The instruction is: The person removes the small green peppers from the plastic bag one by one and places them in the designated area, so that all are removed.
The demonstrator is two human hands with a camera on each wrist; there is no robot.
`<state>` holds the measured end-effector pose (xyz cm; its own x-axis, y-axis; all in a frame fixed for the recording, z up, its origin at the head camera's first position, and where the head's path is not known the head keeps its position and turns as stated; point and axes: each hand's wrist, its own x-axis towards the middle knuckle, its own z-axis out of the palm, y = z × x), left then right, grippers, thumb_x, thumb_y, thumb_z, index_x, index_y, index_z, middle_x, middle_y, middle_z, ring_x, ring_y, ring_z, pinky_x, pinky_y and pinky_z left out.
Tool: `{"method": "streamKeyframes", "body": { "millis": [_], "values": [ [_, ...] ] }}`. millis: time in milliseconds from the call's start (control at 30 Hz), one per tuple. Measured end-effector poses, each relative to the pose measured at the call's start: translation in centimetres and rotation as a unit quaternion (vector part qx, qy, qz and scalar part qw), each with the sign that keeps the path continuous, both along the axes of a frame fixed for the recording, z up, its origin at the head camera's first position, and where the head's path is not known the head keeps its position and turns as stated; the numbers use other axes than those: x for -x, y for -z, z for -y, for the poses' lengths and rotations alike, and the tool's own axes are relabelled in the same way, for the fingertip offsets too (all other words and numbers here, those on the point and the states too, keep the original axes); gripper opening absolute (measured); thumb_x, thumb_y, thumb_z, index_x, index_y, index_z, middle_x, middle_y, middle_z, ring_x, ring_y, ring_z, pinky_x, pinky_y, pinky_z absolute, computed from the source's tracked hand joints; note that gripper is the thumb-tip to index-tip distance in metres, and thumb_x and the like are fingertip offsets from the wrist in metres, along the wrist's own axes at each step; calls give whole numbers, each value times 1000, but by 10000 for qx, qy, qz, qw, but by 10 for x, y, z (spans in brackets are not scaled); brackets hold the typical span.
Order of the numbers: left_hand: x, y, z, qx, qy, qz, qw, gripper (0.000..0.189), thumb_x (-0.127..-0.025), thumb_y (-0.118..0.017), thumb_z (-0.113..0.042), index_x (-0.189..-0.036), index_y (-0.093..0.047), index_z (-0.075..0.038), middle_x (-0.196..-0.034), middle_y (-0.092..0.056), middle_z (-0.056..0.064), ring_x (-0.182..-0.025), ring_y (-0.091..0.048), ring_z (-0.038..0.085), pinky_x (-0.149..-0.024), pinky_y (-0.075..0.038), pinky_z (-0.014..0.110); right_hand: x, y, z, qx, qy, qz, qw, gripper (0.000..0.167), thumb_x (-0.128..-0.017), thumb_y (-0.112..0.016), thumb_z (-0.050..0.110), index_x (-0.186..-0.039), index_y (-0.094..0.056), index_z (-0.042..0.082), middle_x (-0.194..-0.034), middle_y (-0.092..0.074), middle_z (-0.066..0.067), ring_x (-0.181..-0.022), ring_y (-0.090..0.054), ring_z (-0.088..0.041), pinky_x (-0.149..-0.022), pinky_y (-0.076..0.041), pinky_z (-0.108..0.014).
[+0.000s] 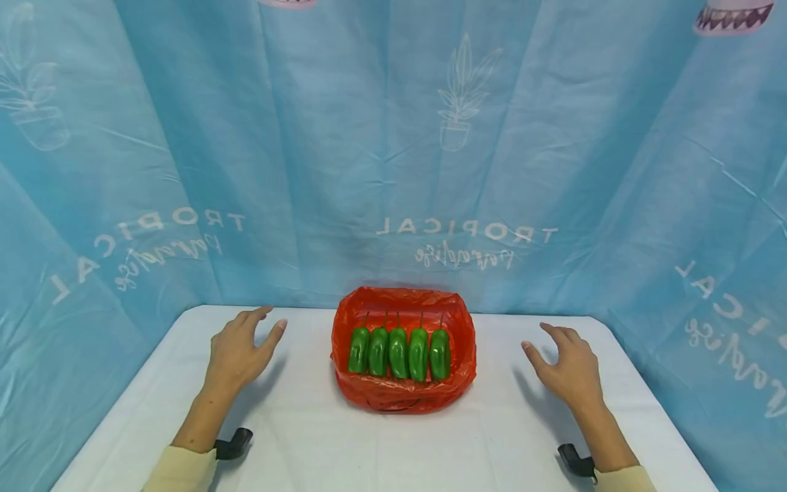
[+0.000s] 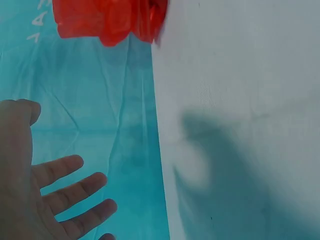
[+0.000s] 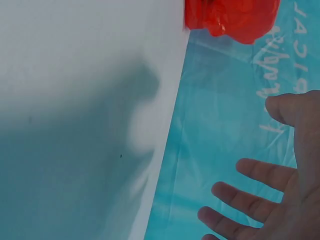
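Observation:
Several green peppers [image 1: 398, 353] with thin stems stand side by side in a row inside a container lined with a red plastic bag [image 1: 402, 396], at the middle of the white table. My left hand [image 1: 240, 350] hovers over the table to the left of the bag, fingers spread and thumb apart, holding nothing. On the other side my right hand [image 1: 568, 365] is held the same way, apart from the bag. Both wrist views show a relaxed hand with part of the red bag [image 2: 110, 20] at the top edge.
A white cloth covers the table [image 1: 430, 451]. Blue curtains [image 1: 344, 171] with white lettering and plant drawings hang behind it and along both sides. A black wrist device [image 1: 233, 444] sits at the left sleeve, and another black device [image 1: 576, 461] at the right.

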<state>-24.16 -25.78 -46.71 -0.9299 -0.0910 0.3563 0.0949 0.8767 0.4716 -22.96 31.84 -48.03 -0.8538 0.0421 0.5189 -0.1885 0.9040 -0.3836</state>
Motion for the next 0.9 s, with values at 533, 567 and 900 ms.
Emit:
{"method": "streamKeyframes", "body": {
  "millis": [533, 567, 900],
  "values": [
    [1, -2, -29, -451, 288, 108, 9985, 66, -107, -51, -58, -147, -58, -6, -134, -64, 18, -127, -58, 40, -104, -47, 65, 1, -13, 22, 263, -277, -8, 9993, 55, -96, -78, 34, -136, -67, -2, -132, -65, -28, -121, -60, -50, -99, -47, -70],
    [2, -2, -31, -477, 299, 155, 9983, 67, -107, -50, -59, -148, -57, -6, -135, -63, 18, -127, -58, 40, -104, -48, 64, 1, -14, 24, 259, -291, -13, 9992, 55, -96, -78, 34, -136, -68, -2, -132, -65, -28, -121, -60, -50, -99, -47, -70],
    [8, -8, -51, -615, 450, 206, 9969, 68, -106, -50, -61, -148, -57, -7, -132, -66, 17, -124, -61, 38, -101, -52, 61, 5, -21, 39, 341, -533, -73, 9980, 52, -96, -77, 30, -135, -67, -2, -136, -63, -26, -123, -59, -47, -100, -48, -69]
  ]
}}
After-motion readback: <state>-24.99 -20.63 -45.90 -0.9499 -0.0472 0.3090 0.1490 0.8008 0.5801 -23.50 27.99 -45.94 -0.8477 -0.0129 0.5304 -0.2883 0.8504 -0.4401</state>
